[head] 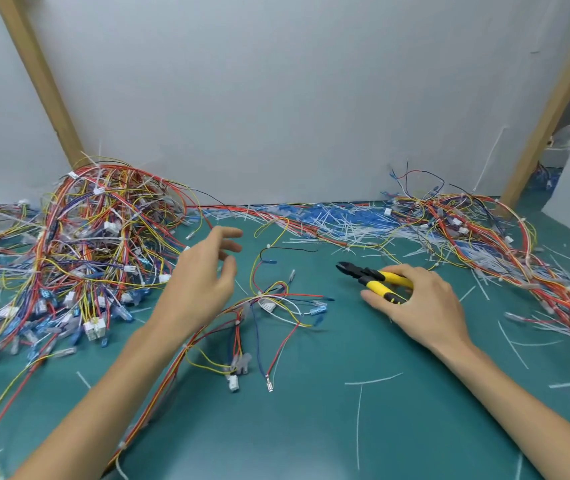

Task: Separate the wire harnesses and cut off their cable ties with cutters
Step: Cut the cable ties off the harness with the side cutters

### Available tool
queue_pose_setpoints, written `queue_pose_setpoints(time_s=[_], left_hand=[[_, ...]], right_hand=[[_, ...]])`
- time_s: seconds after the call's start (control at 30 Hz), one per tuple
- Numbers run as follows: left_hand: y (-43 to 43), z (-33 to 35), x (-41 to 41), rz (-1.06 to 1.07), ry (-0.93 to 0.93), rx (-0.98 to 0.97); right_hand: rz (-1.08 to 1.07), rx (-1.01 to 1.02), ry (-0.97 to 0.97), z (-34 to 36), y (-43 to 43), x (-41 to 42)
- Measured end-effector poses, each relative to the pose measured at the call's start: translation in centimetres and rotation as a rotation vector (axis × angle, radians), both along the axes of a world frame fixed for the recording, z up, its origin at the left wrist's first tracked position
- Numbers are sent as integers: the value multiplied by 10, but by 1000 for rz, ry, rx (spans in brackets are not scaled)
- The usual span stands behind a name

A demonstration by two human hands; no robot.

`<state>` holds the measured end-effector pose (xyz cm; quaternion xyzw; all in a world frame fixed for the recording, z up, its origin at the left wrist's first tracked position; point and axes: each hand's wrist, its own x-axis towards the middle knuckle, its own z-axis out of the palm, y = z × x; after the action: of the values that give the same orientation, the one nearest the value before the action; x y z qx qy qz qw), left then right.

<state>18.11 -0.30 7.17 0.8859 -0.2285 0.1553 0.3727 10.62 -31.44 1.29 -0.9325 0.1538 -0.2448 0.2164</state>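
A single wire harness [269,303] of red, yellow, blue and white wires lies spread on the green mat [328,410] in the middle. My left hand [203,275] hovers just left of it with fingers spread and relaxed, holding nothing. My right hand [418,303] grips the yellow-and-black cutters [370,275] by the handles, low over the mat; the black jaws point left toward the harness. A white cable tie [266,246] binds the harness's upper loop.
A big tangled pile of harnesses [79,254] fills the left side. Another harness pile [484,237] runs along the right. Cut white and blue tie scraps [328,220] litter the back of the mat. White panels and wooden posts [44,84] wall in the back.
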Motion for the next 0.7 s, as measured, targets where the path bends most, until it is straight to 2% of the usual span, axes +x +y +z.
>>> queue_pose_setpoints(time_s=[0.17,0.27,0.37,0.47,0.53,0.6,0.7], left_hand=[[-5,-19,-32,-85,-181,165],[-15,-31,-43,20,-115,332],[-21,-40,-47,147,-61,512],[-21,-43,-44,182,14,533],[-16,-41,-40,160,57,408],[-9,-38,-36,105,87,180],[-11,-30,-42,53,4,-146]], right_hand=[[17,-59,-24,4,2,-2],[38,-161,-39,5,1,-4],[74,-258,-224,11,7,-8],[243,-269,-404,21,28,-16],[414,-214,-440,24,49,-25],[567,-126,-404,23,72,-36],[693,174,-256,18,103,-51]])
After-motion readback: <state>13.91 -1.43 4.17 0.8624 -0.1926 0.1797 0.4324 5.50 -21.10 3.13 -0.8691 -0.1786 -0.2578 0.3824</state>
